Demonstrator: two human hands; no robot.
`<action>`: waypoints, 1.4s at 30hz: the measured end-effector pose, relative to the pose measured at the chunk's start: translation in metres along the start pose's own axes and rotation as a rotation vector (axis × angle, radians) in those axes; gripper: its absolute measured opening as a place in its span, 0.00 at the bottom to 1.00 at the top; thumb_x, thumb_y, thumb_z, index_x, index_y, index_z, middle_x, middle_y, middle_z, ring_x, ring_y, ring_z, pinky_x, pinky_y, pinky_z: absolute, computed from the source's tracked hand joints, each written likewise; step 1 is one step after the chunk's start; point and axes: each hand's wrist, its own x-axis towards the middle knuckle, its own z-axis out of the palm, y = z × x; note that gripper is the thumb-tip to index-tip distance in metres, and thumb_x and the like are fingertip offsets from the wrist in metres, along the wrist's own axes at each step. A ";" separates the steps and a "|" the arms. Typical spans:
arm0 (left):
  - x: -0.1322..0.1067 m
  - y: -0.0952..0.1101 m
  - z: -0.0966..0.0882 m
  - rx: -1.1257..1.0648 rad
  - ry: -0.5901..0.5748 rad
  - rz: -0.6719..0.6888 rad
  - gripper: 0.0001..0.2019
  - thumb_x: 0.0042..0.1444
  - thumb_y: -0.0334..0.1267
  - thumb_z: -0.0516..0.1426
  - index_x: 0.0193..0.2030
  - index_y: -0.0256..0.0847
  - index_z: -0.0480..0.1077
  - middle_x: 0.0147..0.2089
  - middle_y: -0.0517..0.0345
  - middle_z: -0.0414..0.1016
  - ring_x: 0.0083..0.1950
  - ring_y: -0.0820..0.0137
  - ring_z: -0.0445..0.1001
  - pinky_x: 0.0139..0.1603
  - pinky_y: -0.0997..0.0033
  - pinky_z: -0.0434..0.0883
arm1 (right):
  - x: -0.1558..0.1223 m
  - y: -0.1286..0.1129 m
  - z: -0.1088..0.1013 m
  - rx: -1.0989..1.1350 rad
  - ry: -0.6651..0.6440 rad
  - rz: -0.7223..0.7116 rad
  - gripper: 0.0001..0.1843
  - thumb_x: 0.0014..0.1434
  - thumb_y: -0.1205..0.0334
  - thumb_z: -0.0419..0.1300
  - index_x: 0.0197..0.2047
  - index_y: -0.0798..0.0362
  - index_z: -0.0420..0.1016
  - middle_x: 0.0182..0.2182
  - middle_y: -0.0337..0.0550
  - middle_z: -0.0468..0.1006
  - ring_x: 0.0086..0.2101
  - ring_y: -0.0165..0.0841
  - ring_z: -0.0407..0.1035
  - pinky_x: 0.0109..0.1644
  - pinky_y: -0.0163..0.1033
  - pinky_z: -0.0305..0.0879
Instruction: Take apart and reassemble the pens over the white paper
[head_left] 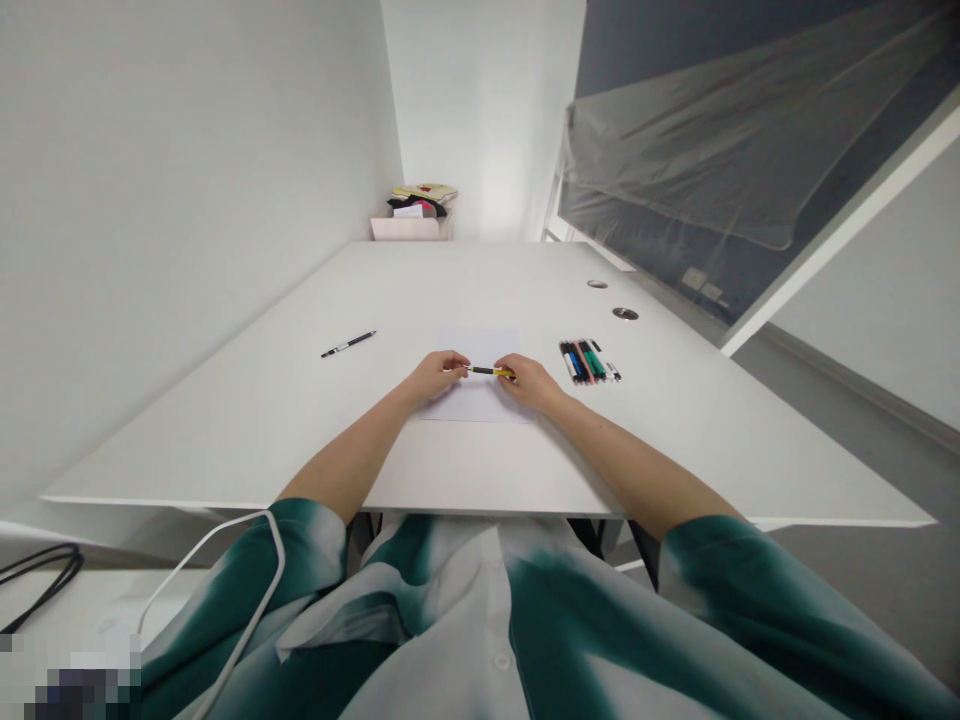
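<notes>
Between my two hands a pen point(484, 371) with a black grip and a yellow barrel lies level above a white sheet of paper point(472, 405). My left hand point(441, 372) pinches its thin left end with the fingertips. Around the yellow end on the right, the fingers of my right hand point(527, 380) are closed. Part of that yellow end is hidden by the fingers. Both wrists rest low over the paper's sides.
A black and silver pen point(349, 345) lies alone at the left. To the right sits a row of several pens and markers point(589, 362). Two round metal grommets point(625, 314) are set in the white table point(480, 470). A pink box point(409, 229) holding cloth stands at the far end.
</notes>
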 end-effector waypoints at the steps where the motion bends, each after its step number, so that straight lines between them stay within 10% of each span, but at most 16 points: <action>1: 0.000 -0.001 0.000 -0.043 0.001 -0.008 0.15 0.49 0.39 0.60 0.42 0.34 0.76 0.39 0.48 0.81 0.41 0.66 0.76 0.48 0.64 0.70 | 0.000 0.000 0.000 -0.005 -0.002 0.018 0.13 0.57 0.69 0.56 0.46 0.55 0.75 0.40 0.47 0.78 0.38 0.34 0.70 0.44 0.36 0.63; 42: 0.000 0.000 0.010 0.022 0.053 0.032 0.13 0.47 0.41 0.62 0.38 0.35 0.75 0.37 0.52 0.79 0.40 0.65 0.76 0.48 0.62 0.70 | -0.005 -0.010 -0.004 -0.145 -0.037 0.022 0.13 0.63 0.62 0.54 0.50 0.51 0.71 0.43 0.45 0.80 0.41 0.36 0.73 0.42 0.36 0.62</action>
